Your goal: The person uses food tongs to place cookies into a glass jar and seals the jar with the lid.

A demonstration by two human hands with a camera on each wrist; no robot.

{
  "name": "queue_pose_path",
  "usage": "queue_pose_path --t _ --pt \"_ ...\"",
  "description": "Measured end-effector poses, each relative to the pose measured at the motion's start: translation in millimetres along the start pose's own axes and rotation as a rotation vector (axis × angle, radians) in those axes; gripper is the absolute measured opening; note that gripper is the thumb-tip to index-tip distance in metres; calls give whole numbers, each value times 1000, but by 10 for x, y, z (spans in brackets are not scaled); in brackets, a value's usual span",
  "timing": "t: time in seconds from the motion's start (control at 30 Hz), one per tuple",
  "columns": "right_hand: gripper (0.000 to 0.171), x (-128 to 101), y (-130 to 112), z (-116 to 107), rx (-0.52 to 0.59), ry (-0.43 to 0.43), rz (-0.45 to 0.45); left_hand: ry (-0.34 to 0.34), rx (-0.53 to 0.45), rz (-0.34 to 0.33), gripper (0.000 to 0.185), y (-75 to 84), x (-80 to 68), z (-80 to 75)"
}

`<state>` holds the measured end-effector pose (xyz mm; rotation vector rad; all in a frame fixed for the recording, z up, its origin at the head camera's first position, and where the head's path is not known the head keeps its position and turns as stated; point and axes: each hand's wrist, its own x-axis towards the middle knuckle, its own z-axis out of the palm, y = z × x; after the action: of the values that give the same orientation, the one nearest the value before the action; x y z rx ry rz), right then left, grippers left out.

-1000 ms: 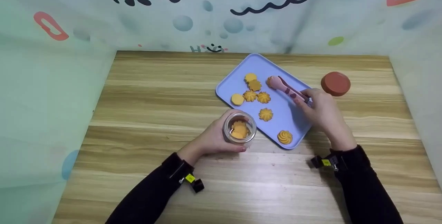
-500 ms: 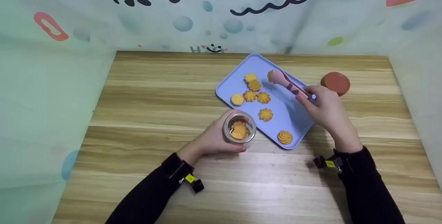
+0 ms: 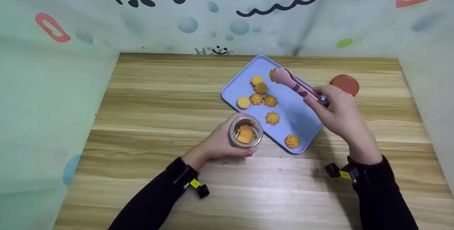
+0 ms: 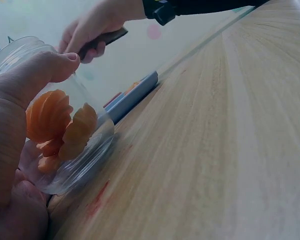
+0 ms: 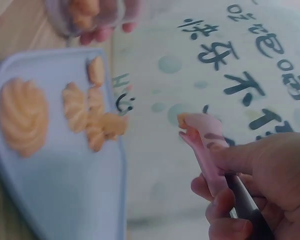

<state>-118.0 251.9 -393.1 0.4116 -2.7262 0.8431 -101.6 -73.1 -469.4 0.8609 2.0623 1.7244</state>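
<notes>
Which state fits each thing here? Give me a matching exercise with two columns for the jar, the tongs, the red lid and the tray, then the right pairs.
Things:
1. glass jar
2. pink tongs
3. red lid
4. blue tray

States:
A. lies alone on the wooden table, right of the tray
B. bears six loose cookies
C. gripped by the left hand, cookies inside
D. held by the right hand, a cookie pinched at the tip

Pairs: 1-C, 2-D, 3-A, 4-B
</notes>
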Motion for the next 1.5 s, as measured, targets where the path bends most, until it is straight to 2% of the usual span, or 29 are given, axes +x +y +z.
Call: queue_pose_path --t 0.23,0.37,0.5,0.6,0.97,1.17,1.5 --pt "17 -65 -203 -156 107 -55 -181 -3 0 -5 91 -16 4 0" --pt "21 -125 -346 -245 162 -131 -222 -4 6 -3 91 -11 6 0" --pt "28 -198 -481 -296 210 -218 -306 -6 14 -26 93 2 -4 -5" --pt "27 -238 -560 -302 205 -263 -347 -7 20 -44 94 10 -9 -11" --pt "11 -282 -619 -265 60 -371 -377 -20 9 -14 91 -5 -2 -10" --pt "12 -310 -654 -258 27 -416 -342 -16 18 -6 90 -2 10 -13" --pt "18 -343 -693 -212 -25 -416 -310 -12 -34 -7 89 -68 21 12"
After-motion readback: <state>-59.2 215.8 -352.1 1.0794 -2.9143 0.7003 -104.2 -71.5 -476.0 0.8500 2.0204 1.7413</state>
